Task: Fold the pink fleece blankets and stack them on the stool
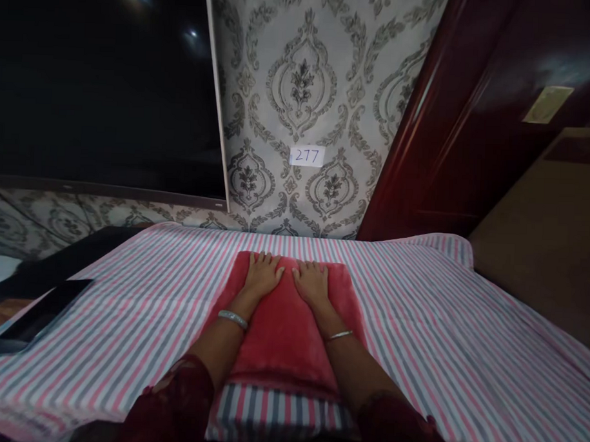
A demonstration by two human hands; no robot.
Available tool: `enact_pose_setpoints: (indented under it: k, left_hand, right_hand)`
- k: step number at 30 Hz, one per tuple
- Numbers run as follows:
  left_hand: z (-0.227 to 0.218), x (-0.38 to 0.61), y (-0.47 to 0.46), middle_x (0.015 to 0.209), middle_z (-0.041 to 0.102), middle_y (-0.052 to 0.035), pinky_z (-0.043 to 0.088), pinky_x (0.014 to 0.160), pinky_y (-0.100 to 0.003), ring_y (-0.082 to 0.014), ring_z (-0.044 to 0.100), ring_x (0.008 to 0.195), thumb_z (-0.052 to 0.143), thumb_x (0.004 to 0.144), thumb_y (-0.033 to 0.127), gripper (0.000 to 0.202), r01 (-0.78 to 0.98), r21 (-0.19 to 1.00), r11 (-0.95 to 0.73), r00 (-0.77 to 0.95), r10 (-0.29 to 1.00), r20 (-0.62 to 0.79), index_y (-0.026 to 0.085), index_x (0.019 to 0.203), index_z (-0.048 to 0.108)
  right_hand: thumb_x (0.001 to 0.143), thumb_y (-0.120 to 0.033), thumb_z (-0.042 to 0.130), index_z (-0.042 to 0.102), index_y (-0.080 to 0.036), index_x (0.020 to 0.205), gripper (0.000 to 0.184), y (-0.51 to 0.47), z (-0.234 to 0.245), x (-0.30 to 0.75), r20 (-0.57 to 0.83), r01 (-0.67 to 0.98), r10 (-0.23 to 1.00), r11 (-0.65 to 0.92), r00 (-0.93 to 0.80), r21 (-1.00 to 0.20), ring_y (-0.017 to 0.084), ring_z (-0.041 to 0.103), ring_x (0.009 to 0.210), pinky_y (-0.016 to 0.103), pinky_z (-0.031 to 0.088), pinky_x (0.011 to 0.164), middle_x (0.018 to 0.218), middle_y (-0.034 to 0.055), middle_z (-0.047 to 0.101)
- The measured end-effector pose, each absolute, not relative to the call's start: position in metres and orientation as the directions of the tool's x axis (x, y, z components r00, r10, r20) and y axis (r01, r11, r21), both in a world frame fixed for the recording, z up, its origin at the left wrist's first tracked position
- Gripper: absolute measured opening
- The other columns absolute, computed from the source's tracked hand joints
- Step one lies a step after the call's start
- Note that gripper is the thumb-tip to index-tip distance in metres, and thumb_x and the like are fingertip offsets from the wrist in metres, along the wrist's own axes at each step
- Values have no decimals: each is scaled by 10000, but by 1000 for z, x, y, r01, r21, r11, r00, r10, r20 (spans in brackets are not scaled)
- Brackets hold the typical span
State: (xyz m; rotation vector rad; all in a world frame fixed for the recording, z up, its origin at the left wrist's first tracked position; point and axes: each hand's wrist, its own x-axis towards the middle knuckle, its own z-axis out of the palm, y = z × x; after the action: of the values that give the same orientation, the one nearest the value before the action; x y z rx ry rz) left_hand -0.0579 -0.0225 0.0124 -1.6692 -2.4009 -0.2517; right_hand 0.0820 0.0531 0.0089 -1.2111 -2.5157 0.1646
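A red, plush-looking cloth [286, 324] lies flat on the striped tablecloth [418, 302], straight ahead of me. Near its far left corner my left hand [263, 275] rests palm down, fingers stretched and slightly spread. My right hand [312, 281] lies flat the same way, close to the far edge and right of the middle. Both hands touch the cloth's surface and grip nothing. A silvery bracelet [233, 319] circles the left wrist, and a thin bangle [340, 335] the right one.
A dark phone or tablet [37, 318] lies at the left side. Behind the table is a patterned wall with a paper label [307, 155] reading 277. A large black television [101, 92] hangs at left; a cardboard box [550, 236] stands at right by a dark red door [453, 123].
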Motion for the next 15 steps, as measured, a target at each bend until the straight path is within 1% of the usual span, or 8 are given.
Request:
enact_pose_setpoints:
  k: [3, 7, 10, 12, 13, 15]
  left_hand:
    - [14, -57, -22, 1449, 538, -161, 173, 1197, -580, -352, 392, 1399, 314, 995, 408, 538, 943, 45, 331, -329, 900, 287, 168, 1437, 504]
    - [21, -49, -27, 1427, 551, -156, 159, 1206, -565, -337, 391, 1395, 355, 988, 396, 502, 933, 142, 331, -358, 895, 266, 170, 1399, 535]
    - [30, -48, -33, 1418, 558, -144, 142, 1216, -543, -317, 398, 1389, 455, 953, 385, 461, 913, 201, 354, -398, 883, 251, 179, 1348, 571]
    - [38, -54, -37, 1407, 560, -155, 142, 1209, -555, -331, 392, 1387, 518, 916, 359, 433, 882, 260, 393, -454, 857, 243, 170, 1296, 602]
    - [41, -60, -39, 1399, 559, -170, 164, 1194, -570, -346, 394, 1381, 530, 904, 337, 416, 855, 299, 424, -497, 835, 236, 159, 1270, 614]
    - [47, -78, -45, 1365, 567, -212, 257, 1143, -579, -372, 428, 1347, 525, 896, 288, 376, 774, 397, 493, -598, 776, 201, 124, 1217, 634]
  right_hand:
    - [1020, -402, 337, 557, -214, 1401, 478, 54, 6, 81, 286, 735, 775, 629, -564, -253, 291, 466, 1291, 506, 214, 1129, 1365, 125, 609]
    - [1019, -385, 342, 554, -195, 1401, 477, 53, 3, 81, 296, 734, 770, 633, -565, -245, 298, 472, 1280, 507, 223, 1120, 1367, 135, 605]
    - [1018, -375, 347, 560, -183, 1393, 472, 52, 3, 82, 313, 731, 761, 642, -569, -232, 306, 476, 1274, 508, 227, 1117, 1352, 141, 614]
    - [1016, -370, 351, 564, -181, 1390, 470, 51, 4, 82, 320, 729, 758, 644, -568, -231, 308, 479, 1270, 508, 229, 1116, 1340, 140, 621]
    - [1015, -366, 352, 565, -181, 1388, 468, 50, 5, 82, 320, 728, 758, 644, -568, -234, 308, 483, 1266, 507, 231, 1115, 1332, 138, 626]
    - [1014, -361, 353, 569, -183, 1384, 464, 49, 6, 82, 313, 730, 763, 640, -566, -241, 305, 492, 1255, 503, 237, 1109, 1319, 138, 633]
